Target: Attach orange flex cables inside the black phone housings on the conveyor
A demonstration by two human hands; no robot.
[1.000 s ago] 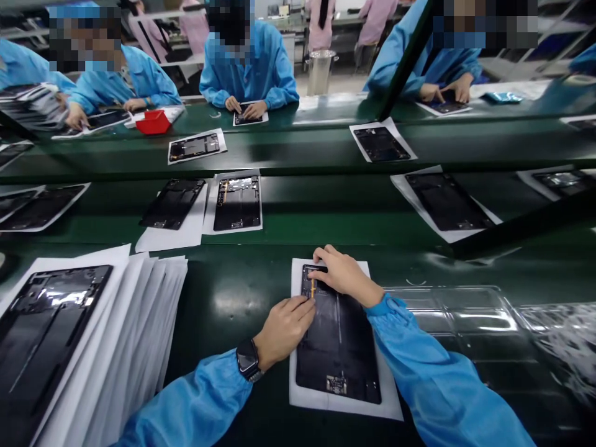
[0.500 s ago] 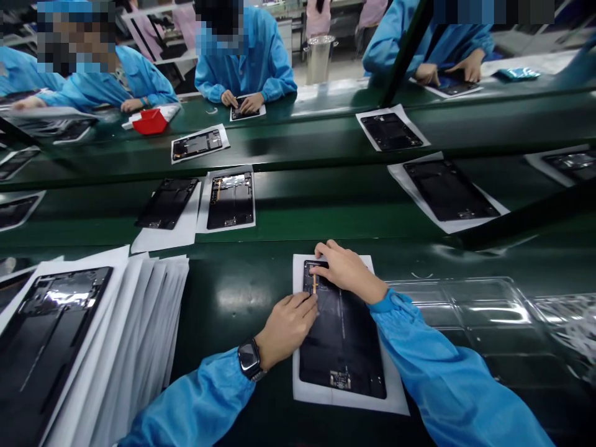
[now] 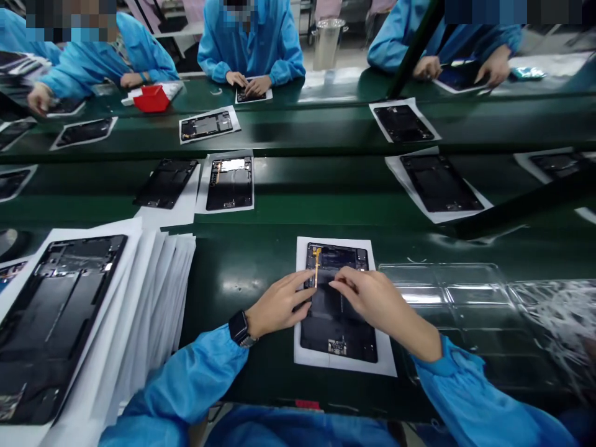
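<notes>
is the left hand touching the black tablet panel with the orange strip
Touching. The head view shows the left hand with its fingertips resting on the left edge of the black tablet panel, just below the orange strip.

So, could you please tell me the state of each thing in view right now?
Tablet shell: open side up, flat on a white sheet.
Orange strip: lying along the shell's upper left.
Left hand: fingertips on the shell's left edge, holding nothing.
Right hand: fingers pinched together above the shell.
Clear tray: lying flat beside the sheet.
Stack of sheets: fanned, another shell on top.
</notes>
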